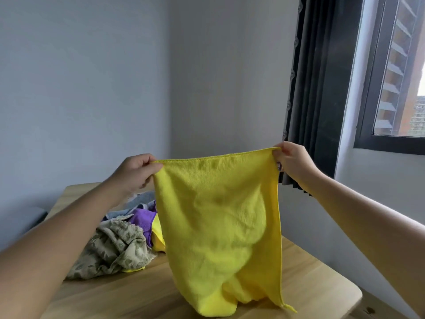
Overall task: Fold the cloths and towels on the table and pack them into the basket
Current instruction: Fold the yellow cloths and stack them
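Folding is only at its start, it seems.
Left hand [135, 171] and right hand [292, 161] pinch the yellow cloth [218, 226] corners; a pile [119, 242] waits; no basket visible.

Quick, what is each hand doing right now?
Left hand: pinches the yellow cloth by one top corner.
Right hand: pinches its other top corner.

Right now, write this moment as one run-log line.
step: yellow cloth held up | left hand: pinches top corner | right hand: pinches other top corner | cloth bottom: on table | pile: unfolded
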A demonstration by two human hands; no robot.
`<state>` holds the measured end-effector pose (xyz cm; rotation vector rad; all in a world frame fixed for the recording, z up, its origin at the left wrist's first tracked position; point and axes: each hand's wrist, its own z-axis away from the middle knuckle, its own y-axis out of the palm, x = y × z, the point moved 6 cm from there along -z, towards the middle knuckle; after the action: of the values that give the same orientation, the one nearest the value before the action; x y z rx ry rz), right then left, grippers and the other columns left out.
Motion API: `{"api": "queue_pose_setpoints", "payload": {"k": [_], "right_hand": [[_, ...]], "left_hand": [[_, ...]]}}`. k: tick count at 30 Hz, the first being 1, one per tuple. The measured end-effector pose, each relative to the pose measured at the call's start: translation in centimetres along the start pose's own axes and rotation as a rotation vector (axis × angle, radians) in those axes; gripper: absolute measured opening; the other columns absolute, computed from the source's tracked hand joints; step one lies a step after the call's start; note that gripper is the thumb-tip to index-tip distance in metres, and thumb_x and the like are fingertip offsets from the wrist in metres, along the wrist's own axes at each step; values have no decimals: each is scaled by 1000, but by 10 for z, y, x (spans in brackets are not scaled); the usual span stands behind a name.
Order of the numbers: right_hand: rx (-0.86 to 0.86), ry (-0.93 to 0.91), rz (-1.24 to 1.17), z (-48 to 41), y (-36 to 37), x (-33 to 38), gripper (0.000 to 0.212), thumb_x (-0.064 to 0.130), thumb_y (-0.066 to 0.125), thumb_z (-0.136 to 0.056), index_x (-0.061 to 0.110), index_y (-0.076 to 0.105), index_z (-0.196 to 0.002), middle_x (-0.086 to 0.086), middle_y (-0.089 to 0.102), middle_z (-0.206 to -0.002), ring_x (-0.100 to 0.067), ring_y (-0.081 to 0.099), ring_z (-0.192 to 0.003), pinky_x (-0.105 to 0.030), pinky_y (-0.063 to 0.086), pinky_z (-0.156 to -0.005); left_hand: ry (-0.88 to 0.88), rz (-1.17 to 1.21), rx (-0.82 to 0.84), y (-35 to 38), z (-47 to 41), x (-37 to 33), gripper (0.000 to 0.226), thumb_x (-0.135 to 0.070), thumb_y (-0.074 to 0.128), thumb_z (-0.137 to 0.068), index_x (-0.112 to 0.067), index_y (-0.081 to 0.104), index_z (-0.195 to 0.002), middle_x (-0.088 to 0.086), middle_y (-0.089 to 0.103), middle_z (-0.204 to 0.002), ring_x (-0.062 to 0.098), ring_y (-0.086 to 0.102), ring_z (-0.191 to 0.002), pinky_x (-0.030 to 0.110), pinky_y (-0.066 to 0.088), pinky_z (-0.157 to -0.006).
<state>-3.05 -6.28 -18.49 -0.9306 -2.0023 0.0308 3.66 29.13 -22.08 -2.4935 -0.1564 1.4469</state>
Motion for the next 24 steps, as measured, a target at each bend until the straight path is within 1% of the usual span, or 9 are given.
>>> {"api": "queue_pose_setpoints", "payload": {"k": [2, 4, 7, 10, 12, 15, 18, 21, 24], "right_hand": [[51, 56, 23, -7, 17, -15, 18, 5, 45, -95, 11, 62, -94, 0, 56, -68, -14, 53, -60, -18, 42, -45], [68, 95, 63, -19, 31, -29, 19, 5, 44, -92, 11, 62, -92, 0, 53, -64, -16, 51, -58, -21, 36, -45], [-44, 96, 85, -48, 31, -25, 19, 7, 44, -92, 10, 62, -87, 0, 52, -64, -17, 47, -60, -24, 34, -49], [-181, 39, -36, -76, 13, 4, 18, 10, 42, -95, 9, 59, -87, 1, 49, -67, -14, 45, -62, -26, 38, -51], [-228, 3, -126, -89, 2, 22, 18, 13, 42, -96, 9, 59, -92, 1, 50, -71, -15, 48, -68, -31, 46, -61], [-227, -4, -199, -82, -4, 28, 17, 15, 42, -96, 11, 59, -95, -1, 53, -78, -19, 52, -80, -38, 51, -74], [-176, 16, -234, -53, -1, 20, 16, 11, 41, -94, 9, 57, -88, -4, 49, -77, -20, 49, -79, -38, 47, -71], [-118, 71, -258, -13, 7, 5, 17, 9, 41, -92, 8, 52, -79, -4, 42, -71, -17, 44, -72, -32, 42, -66], [-44, 151, -262, 34, 14, -17, 15, 8, 39, -93, 4, 51, -85, -10, 40, -76, -21, 43, -74, -34, 43, -66]], "left_hand": [[-77, -64, -82, 4, -15, 25, 19, -12, 57, -92, 1, 55, -77, 6, 47, -62, 15, 46, -55, 22, 43, -52], [-157, -113, -195, 8, -31, 46, 27, -18, 62, -89, 8, 57, -85, 11, 51, -70, 20, 51, -69, 35, 51, -68], [-96, -220, -417, 1, -61, 22, 26, -24, 64, -86, -7, 52, -70, 6, 49, -64, 21, 47, -71, 34, 42, -68], [83, -103, -522, -5, -88, -34, 12, -23, 61, -88, -13, 57, -84, 4, 52, -74, 18, 47, -74, 29, 38, -68], [156, -41, -537, -8, -100, -61, 6, -20, 56, -91, -15, 56, -91, 0, 51, -71, 18, 47, -71, 27, 37, -68], [169, 57, -488, -9, -99, -64, 11, -19, 52, -90, -15, 54, -80, -1, 48, -66, 20, 47, -69, 32, 40, -66], [110, 87, -434, -7, -74, -45, 15, -25, 53, -85, -21, 52, -70, 4, 50, -68, 22, 49, -71, 39, 45, -66], [31, 37, -394, -3, -37, -23, 16, -35, 50, -72, -19, 53, -70, 6, 51, -69, 23, 50, -72, 50, 51, -74], [-57, -15, -338, 1, 8, 0, 21, -39, 50, -68, -19, 55, -71, 4, 52, -68, 23, 50, -74, 47, 49, -75]]}}
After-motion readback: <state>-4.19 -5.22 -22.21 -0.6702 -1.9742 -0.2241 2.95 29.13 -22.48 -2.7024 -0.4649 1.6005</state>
